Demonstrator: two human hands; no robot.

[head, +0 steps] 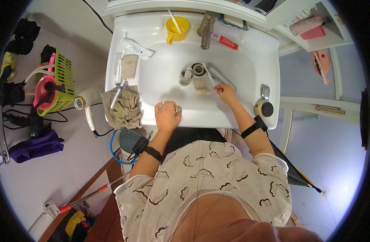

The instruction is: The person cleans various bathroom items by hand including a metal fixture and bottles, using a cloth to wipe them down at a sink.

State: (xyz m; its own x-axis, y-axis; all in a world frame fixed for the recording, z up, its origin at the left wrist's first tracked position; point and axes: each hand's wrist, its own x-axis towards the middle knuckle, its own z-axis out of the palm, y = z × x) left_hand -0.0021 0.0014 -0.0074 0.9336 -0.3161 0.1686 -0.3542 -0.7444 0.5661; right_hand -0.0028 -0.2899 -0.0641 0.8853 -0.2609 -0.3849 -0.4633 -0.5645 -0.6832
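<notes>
My left hand (167,116) rests at the front rim of a white ceramic washbasin (248,112), its fingers around a small round gold-and-silver metal piece (177,109). Inside the basin, my right hand (226,95) grips the lower end of a slim white toothbrush (209,76), which points up towards the drain (198,69). Left of the drain stands a small glass jar (185,79) with something whitish in it. Just below the drain lies a beige scrubbing pad (202,86). A long grey plastic case part (221,75) lies under and beside the brush, partly behind my right hand.
A yellow mug (182,33), metal tap (205,36) and red-and-white toothpaste tube (228,41) line the back. A crumpled towel (124,109), beige pad (129,66) and white tube (138,48) sit left. A dark-lidded jar (264,108) stands right; a hair dryer (88,112) hangs left.
</notes>
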